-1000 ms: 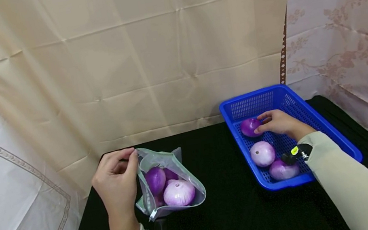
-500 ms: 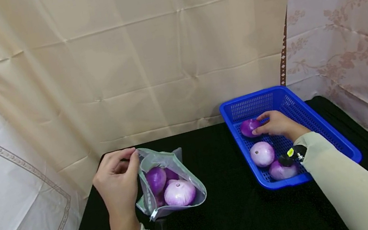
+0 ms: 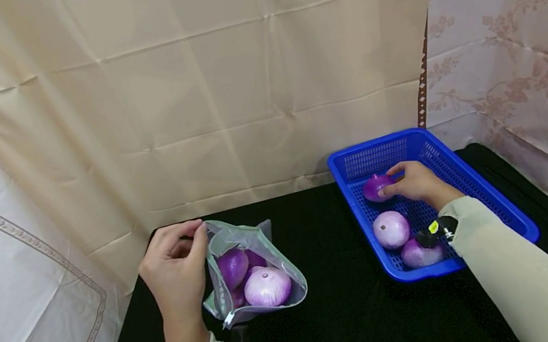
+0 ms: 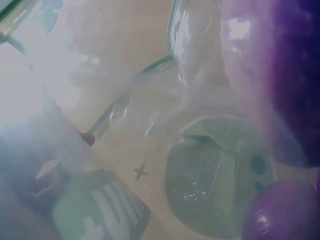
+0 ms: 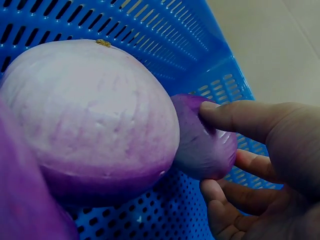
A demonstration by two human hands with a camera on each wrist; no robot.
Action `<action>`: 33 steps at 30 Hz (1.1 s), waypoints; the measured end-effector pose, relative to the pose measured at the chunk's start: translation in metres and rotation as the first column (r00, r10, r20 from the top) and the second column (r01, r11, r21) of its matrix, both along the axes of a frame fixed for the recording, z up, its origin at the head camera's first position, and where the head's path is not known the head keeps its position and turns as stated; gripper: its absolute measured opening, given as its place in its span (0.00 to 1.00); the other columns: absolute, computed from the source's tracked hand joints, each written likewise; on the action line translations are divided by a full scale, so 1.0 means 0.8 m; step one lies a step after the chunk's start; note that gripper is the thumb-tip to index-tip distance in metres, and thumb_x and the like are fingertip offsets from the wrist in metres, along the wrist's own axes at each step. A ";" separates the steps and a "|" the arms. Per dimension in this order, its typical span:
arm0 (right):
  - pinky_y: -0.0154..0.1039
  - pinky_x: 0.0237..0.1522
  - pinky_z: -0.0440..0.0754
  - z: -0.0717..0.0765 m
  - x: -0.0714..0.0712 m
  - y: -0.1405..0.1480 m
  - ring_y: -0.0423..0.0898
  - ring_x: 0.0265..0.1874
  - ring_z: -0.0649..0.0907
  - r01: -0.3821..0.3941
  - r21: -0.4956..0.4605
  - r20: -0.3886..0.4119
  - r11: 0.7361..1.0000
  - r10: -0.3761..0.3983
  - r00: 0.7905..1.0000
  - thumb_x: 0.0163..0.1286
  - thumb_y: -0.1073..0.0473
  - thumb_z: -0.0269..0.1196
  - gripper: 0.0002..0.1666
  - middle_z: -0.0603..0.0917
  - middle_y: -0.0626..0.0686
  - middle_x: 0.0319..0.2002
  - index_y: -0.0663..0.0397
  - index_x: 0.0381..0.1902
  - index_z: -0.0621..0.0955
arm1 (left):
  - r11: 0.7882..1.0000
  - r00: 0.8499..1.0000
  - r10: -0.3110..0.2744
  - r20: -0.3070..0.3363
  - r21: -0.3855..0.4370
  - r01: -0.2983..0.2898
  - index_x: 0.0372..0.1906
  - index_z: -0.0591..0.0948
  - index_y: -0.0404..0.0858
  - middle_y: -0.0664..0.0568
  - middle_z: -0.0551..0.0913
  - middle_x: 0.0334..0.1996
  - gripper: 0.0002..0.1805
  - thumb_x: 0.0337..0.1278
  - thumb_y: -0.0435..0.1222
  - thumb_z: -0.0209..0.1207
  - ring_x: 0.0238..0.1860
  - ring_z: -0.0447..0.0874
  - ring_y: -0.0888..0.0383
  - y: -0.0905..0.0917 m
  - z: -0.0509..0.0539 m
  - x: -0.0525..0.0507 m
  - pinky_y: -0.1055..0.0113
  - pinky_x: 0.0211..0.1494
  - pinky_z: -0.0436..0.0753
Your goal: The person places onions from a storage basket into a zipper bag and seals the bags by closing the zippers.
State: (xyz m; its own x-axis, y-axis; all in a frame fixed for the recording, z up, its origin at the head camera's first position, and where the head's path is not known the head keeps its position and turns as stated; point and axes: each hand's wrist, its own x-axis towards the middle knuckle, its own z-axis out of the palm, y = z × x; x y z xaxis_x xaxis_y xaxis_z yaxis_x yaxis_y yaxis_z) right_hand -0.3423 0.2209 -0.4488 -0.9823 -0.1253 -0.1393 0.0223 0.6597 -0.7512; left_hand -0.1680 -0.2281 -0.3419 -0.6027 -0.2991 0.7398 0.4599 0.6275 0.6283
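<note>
The right hand (image 3: 416,181) pinches a purple onion (image 3: 374,189) between its fingers in the blue basket (image 3: 376,159) (two more onions (image 3: 391,229) lie near it), while the left hand (image 3: 175,268) pinches the rim of an open bag (image 3: 244,235) of loose onions (image 3: 267,287)

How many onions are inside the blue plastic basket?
3: a dark purple onion, pinched by the right hand; a pale round onion in the middle; a mauve onion at the near end. Others may be hidden.

Left grip (image 3: 173,274) pinches an open bag (image 3: 251,236) of onions (image 3: 267,287) — right grip (image 3: 419,182), a purple onion (image 3: 374,188) in a basket (image 3: 371,160).
</note>
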 end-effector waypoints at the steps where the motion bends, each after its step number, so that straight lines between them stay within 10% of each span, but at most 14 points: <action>1: 0.53 0.54 0.81 0.001 0.000 0.000 0.62 0.55 0.83 0.001 0.004 -0.012 1.000 -0.001 1.000 0.62 0.46 0.75 0.44 0.80 0.72 0.59 0.67 0.67 0.73 | 1.000 1.000 0.001 -0.001 -0.001 -0.001 0.35 0.92 0.39 0.54 0.87 0.33 0.02 0.57 0.33 0.73 0.24 0.80 0.68 0.000 0.000 0.000 0.81 0.29 0.77; 33: 0.63 0.63 0.78 0.039 0.017 -0.004 0.68 0.64 0.78 0.012 -0.116 -0.023 0.993 -0.015 1.000 0.65 0.42 0.73 0.47 0.75 0.72 0.66 0.60 0.72 0.69 | 1.000 1.000 -0.006 0.015 -0.008 0.006 0.36 0.92 0.40 0.57 0.87 0.34 0.03 0.59 0.34 0.72 0.25 0.81 0.67 -0.001 0.000 0.001 0.80 0.29 0.77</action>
